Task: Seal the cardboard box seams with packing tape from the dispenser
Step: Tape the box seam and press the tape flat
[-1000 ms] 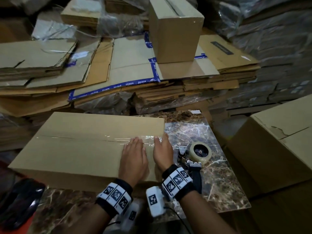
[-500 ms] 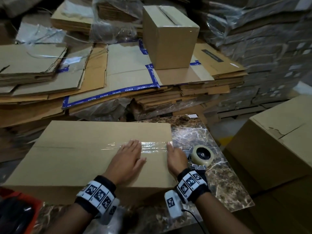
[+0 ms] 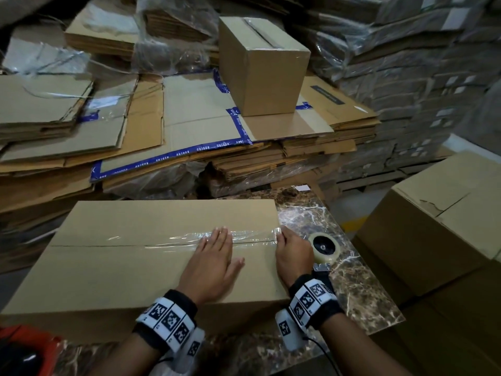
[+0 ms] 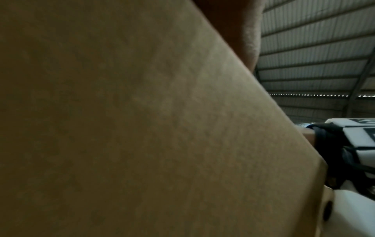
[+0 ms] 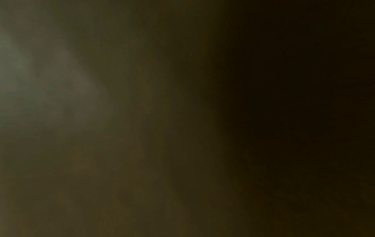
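A flat brown cardboard box point(image 3: 141, 267) lies on the marble table point(image 3: 360, 289). Clear packing tape point(image 3: 244, 236) covers the right part of its centre seam; the seam further left is bare. My left hand point(image 3: 214, 256) lies flat on the box top, fingertips point(image 3: 219, 233) on the tape. My right hand point(image 3: 294, 252) presses against the box's right edge where the tape ends; most of its fingers are hidden. The tape dispenser point(image 3: 325, 246) lies on the table just right of that hand. The left wrist view shows only box cardboard point(image 4: 142, 128). The right wrist view is dark.
Stacks of flattened cardboard point(image 3: 176, 126) rise behind the table, with a small closed box point(image 3: 263, 69) on top. A large carton point(image 3: 444, 226) stands to the right of the table. An orange and black object point(image 3: 29, 351) sits at the bottom left.
My left hand has slid a little left along the tape. My right hand has moved from the box top to its right edge. The dispenser has stayed on the table.
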The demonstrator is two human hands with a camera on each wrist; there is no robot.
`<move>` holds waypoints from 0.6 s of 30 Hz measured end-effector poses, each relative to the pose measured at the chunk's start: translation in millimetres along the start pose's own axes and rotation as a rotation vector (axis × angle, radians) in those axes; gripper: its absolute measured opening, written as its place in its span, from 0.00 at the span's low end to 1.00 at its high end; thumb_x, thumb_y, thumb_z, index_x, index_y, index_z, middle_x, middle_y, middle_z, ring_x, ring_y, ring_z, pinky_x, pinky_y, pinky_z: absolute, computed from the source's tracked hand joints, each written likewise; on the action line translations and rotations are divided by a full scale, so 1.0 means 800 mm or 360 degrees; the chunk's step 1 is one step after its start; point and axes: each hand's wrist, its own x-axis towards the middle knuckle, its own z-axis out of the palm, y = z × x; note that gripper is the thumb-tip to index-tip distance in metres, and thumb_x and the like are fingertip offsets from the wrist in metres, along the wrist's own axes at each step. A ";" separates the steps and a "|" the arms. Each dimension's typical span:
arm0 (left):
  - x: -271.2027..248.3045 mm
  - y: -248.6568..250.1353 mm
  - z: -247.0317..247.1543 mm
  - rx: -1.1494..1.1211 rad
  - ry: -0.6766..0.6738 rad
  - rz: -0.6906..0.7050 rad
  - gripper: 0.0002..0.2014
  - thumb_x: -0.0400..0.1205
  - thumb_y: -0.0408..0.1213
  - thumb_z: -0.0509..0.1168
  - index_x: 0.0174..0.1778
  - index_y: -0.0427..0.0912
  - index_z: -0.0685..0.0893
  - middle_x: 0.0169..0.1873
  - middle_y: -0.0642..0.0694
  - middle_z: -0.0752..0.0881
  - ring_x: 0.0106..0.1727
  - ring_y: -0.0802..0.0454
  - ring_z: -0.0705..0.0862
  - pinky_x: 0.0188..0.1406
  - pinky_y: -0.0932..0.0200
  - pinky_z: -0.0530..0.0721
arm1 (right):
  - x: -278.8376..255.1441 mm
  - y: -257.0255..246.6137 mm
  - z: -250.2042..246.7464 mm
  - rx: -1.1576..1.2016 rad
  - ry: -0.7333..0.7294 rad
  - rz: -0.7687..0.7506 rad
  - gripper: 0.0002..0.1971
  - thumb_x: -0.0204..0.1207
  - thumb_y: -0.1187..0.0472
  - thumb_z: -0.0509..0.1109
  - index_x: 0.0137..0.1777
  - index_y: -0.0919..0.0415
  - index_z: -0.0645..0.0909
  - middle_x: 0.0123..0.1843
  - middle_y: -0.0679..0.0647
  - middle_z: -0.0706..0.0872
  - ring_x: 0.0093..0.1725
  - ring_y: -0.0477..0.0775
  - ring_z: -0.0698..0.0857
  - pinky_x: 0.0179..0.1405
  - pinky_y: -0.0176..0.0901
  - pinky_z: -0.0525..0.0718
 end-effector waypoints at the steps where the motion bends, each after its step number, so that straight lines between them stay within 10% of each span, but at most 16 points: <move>1: 0.000 0.000 0.000 -0.0001 -0.0002 0.0004 0.38 0.84 0.63 0.35 0.87 0.45 0.43 0.87 0.47 0.43 0.86 0.53 0.39 0.86 0.49 0.41 | 0.002 0.001 0.003 0.0057 -0.0072 -0.0001 0.16 0.86 0.51 0.55 0.58 0.59 0.81 0.46 0.61 0.90 0.47 0.65 0.87 0.44 0.52 0.84; 7: 0.000 -0.003 0.001 -0.0010 0.0006 0.0035 0.38 0.86 0.63 0.38 0.87 0.42 0.43 0.87 0.45 0.42 0.87 0.52 0.38 0.86 0.49 0.40 | 0.007 0.001 0.002 0.0451 -0.0610 0.0220 0.42 0.81 0.29 0.45 0.85 0.59 0.58 0.80 0.63 0.73 0.78 0.65 0.72 0.77 0.65 0.69; 10: 0.001 -0.004 0.004 -0.0006 -0.0011 0.0048 0.39 0.86 0.64 0.38 0.87 0.42 0.42 0.87 0.45 0.41 0.86 0.51 0.37 0.85 0.49 0.39 | 0.009 0.001 -0.002 0.0352 -0.0596 0.0185 0.38 0.78 0.29 0.53 0.72 0.61 0.71 0.67 0.60 0.84 0.65 0.63 0.82 0.65 0.58 0.80; 15: 0.003 -0.008 0.008 0.0008 -0.0055 0.0061 0.41 0.85 0.66 0.37 0.87 0.42 0.39 0.86 0.45 0.37 0.86 0.50 0.34 0.85 0.48 0.38 | 0.009 0.005 0.004 0.0064 -0.0231 0.0151 0.18 0.88 0.55 0.50 0.53 0.66 0.78 0.53 0.67 0.87 0.53 0.68 0.85 0.45 0.52 0.76; 18: 0.003 -0.008 0.009 0.0001 -0.0060 0.0061 0.41 0.84 0.67 0.37 0.86 0.42 0.39 0.86 0.45 0.36 0.85 0.51 0.33 0.85 0.49 0.37 | 0.005 0.000 0.001 0.0015 -0.0176 0.0164 0.21 0.89 0.50 0.50 0.55 0.64 0.80 0.53 0.65 0.88 0.52 0.67 0.85 0.45 0.51 0.77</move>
